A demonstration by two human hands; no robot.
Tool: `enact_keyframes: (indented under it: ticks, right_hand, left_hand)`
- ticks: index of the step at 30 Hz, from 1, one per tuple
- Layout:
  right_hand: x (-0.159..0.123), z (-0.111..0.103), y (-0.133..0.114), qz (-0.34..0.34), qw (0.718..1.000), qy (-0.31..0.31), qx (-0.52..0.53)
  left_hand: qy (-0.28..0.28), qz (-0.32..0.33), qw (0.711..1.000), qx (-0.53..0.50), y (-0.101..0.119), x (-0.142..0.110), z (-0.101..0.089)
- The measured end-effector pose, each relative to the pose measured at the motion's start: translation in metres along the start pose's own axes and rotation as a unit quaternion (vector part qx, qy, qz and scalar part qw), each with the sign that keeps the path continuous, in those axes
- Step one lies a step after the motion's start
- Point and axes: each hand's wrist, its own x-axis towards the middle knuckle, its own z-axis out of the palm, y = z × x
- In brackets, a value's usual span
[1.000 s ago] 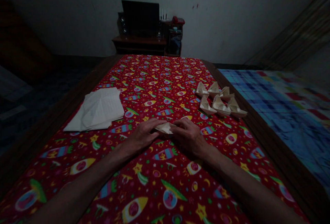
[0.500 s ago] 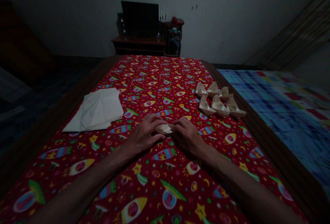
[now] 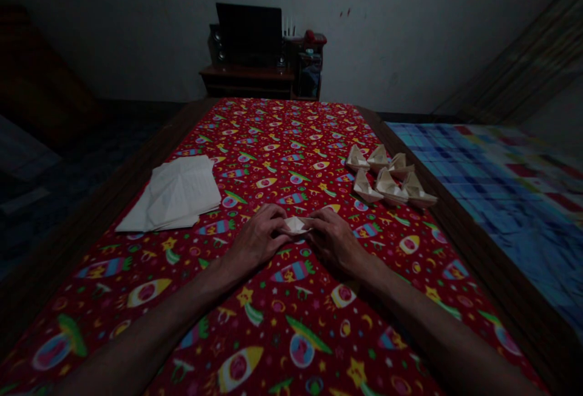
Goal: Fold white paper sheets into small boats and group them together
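A small folded piece of pale paper (image 3: 297, 225) lies on the red patterned cloth (image 3: 291, 311) in front of me. My left hand (image 3: 255, 239) pinches its left side with curled fingers. My right hand (image 3: 334, 240) pinches its right side the same way. Both forearms rest on the cloth. A stack of white paper sheets (image 3: 175, 194) lies to the left of my hands. Several finished folded paper boats (image 3: 387, 176) sit in a cluster at the right, near the table's edge.
The wooden table edge (image 3: 460, 238) runs along the right, with a blue checked cloth (image 3: 492, 177) beyond it. At the far end stands a low wooden cabinet (image 3: 248, 79) with a dark screen (image 3: 249, 33) and small items. The room is dim.
Both hands have tightened on the folded paper, which now looks smaller and more bunched between the fingertips. My forearms stay where they were.
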Motion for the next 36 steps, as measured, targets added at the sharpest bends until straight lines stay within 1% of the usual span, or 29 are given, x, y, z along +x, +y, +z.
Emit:
enact_keyframes:
  ticks: [6, 10, 13, 15, 22, 27, 32, 36]
  right_hand:
    - [0.0, -0.002, -0.001, -0.007, 1.0, -0.001, -0.016]
    - [0.001, -0.003, -0.001, 0.007, 1.0, -0.012, -0.006]
    - [0.002, -0.003, 0.0, 0.026, 1.0, -0.013, -0.006]
    - [0.002, -0.002, 0.0, 0.04, 0.999, -0.017, -0.007]
    - [0.007, -0.002, -0.001, 0.061, 0.997, -0.037, -0.028]
    - [0.011, -0.006, -0.005, 0.064, 0.995, -0.056, -0.049]
    - [0.013, -0.004, -0.004, 0.086, 0.993, -0.051, -0.063]
    - [0.012, -0.002, 0.0, 0.122, 0.991, -0.035, -0.053]
  left_hand:
    - [0.002, -0.005, 1.0, -0.015, -0.001, -0.001, 0.002]
    - [-0.007, -0.018, 1.0, -0.02, 0.0, 0.0, 0.0]
    - [-0.009, -0.044, 0.999, -0.014, 0.001, 0.001, -0.001]
    - [-0.007, -0.064, 0.998, 0.0, 0.0, 0.002, -0.001]
    - [-0.033, -0.102, 0.993, 0.041, -0.003, 0.005, -0.001]
    - [-0.038, -0.105, 0.989, 0.094, -0.001, 0.006, -0.002]
    - [-0.049, -0.097, 0.98, 0.167, -0.003, 0.008, -0.002]
    - [-0.055, -0.118, 0.977, 0.17, -0.01, 0.01, -0.004]
